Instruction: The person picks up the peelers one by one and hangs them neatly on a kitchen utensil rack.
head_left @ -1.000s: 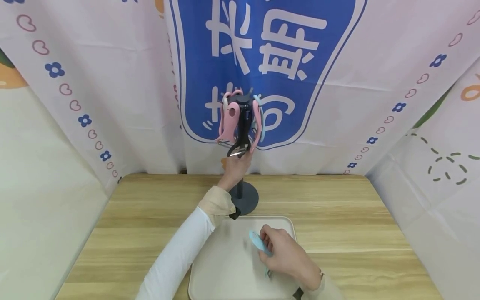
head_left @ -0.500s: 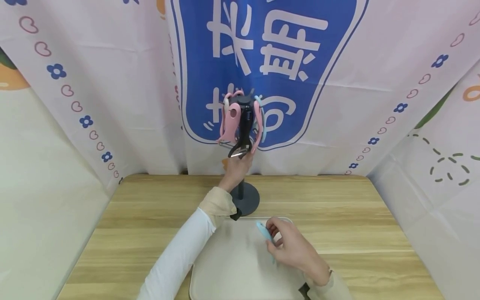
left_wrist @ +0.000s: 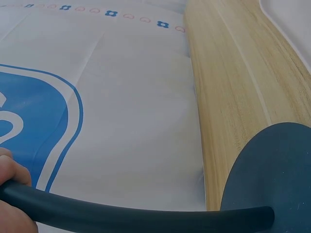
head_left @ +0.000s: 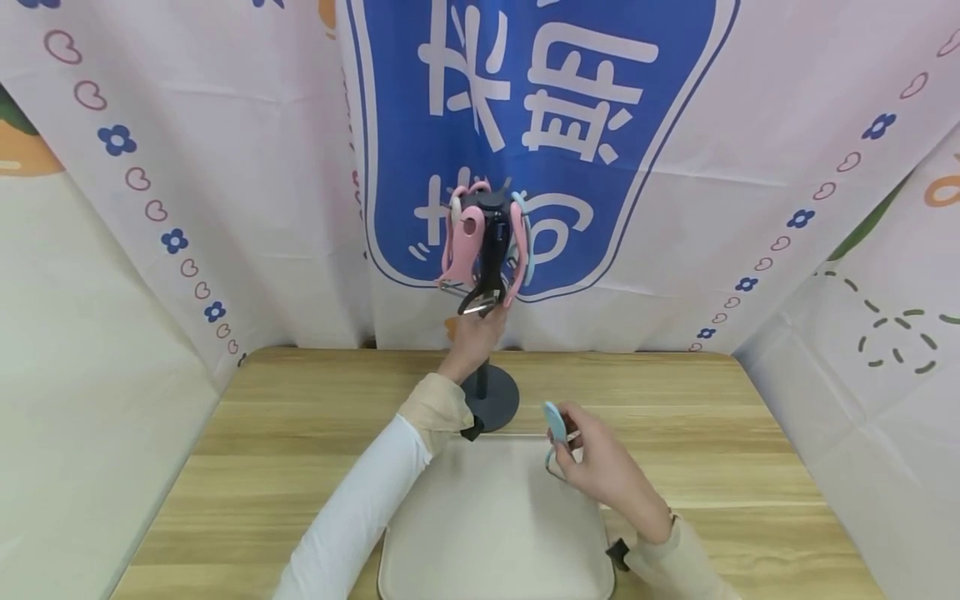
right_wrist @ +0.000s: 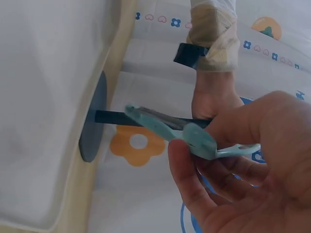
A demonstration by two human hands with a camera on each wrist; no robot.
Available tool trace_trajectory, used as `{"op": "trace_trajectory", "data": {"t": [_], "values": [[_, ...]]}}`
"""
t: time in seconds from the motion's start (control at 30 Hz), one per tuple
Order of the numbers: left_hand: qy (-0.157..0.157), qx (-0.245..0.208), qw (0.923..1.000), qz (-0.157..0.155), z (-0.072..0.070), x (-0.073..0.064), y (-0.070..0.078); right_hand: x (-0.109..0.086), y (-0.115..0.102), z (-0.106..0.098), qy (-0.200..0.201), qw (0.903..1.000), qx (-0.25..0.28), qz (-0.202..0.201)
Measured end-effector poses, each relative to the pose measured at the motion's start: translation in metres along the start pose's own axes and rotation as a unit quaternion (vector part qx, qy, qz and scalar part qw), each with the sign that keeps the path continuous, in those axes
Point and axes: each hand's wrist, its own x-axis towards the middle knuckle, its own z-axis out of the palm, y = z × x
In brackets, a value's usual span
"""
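A black stand [head_left: 498,404] rises from a round base at the back of the table. Pink peelers [head_left: 463,250], a black peeler [head_left: 492,254] and a light blue one hang from its top hooks. My left hand [head_left: 477,340] grips the pole [left_wrist: 121,218] just below them; in the left wrist view its fingers wrap the dark pole. Over the tray's far right corner, my right hand [head_left: 603,467] pinches a light blue peeler [right_wrist: 200,141] between thumb and fingers. The peeler's handle [head_left: 554,421] points up and its blade end hangs lower.
A pale rectangular tray [head_left: 487,542] lies on the wooden table [head_left: 697,467] in front of the stand base. A printed cloth [head_left: 675,275] with a blue emblem hangs right behind the table's back edge. Cloth walls close both sides.
My right hand has lifted the light blue peeler from low over the tray, moving up and to the right, and its handle has turned more upright. My left hand keeps its grip on the pole.
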Motion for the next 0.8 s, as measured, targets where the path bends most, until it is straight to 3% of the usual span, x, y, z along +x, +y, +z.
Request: {"op": "trace_trajectory", "data": {"t": [0.23,0.5,0.8], "values": [[-0.004,-0.012,0.9999,-0.005,0.001,0.0,0.0,0.018,-0.003,-0.016,0.071,0.9965,0.02,-0.04],[-0.004,-0.026,0.9996,0.004,0.001,0.0,0.0,0.044,-0.01,-0.033,0.151,0.9862,0.043,-0.052],[-0.001,0.001,1.0,0.004,0.001,-0.001,0.0,0.08,-0.025,-0.047,0.228,0.9646,0.123,-0.051]]}}
